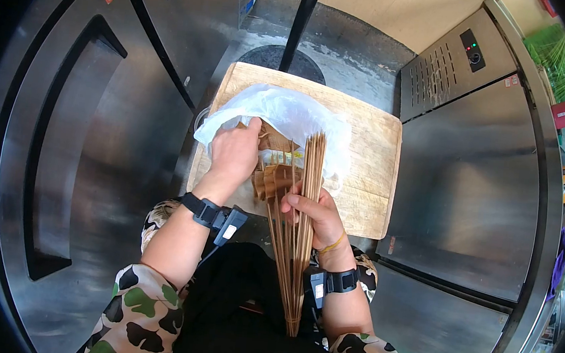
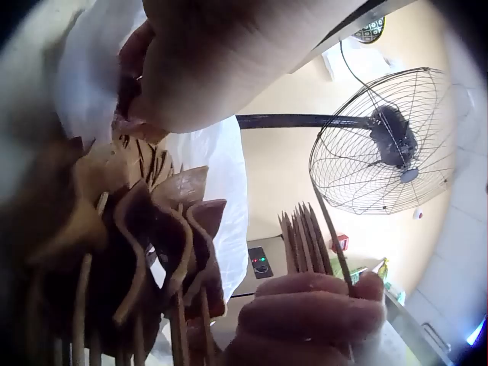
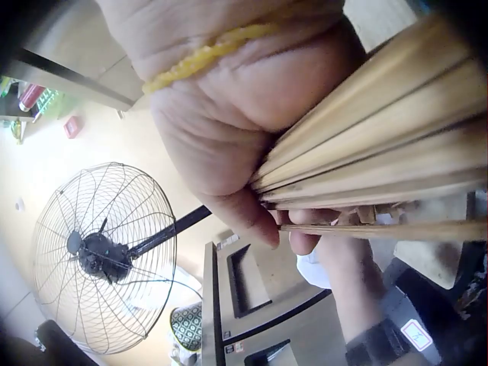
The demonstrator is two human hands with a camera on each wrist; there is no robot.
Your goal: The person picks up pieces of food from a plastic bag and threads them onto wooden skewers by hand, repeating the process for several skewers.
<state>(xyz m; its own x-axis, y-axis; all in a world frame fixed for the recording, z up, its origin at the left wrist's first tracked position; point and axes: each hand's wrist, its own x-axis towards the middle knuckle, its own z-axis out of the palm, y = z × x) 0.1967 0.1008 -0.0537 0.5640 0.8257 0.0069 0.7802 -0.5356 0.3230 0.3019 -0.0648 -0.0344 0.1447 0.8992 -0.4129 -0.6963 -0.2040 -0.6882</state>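
Observation:
The right hand grips a thick bundle of thin wooden skewers, their points upward; one skewer stands apart near its thumb. Several skewers beside the bundle carry folded brown sheets, which show as wavy pieces in the left wrist view. The left hand is at the mouth of a white plastic bag, its thumb and fingers pinching a brown sheet there. More brown pieces lie in the bag. In the right wrist view the bundle runs out from under the right palm.
The bag lies on a wooden board. Steel cabinets stand at left and right. A black pole rises behind the board, with a wire-caged fan on it. Shelves with goods are at far right.

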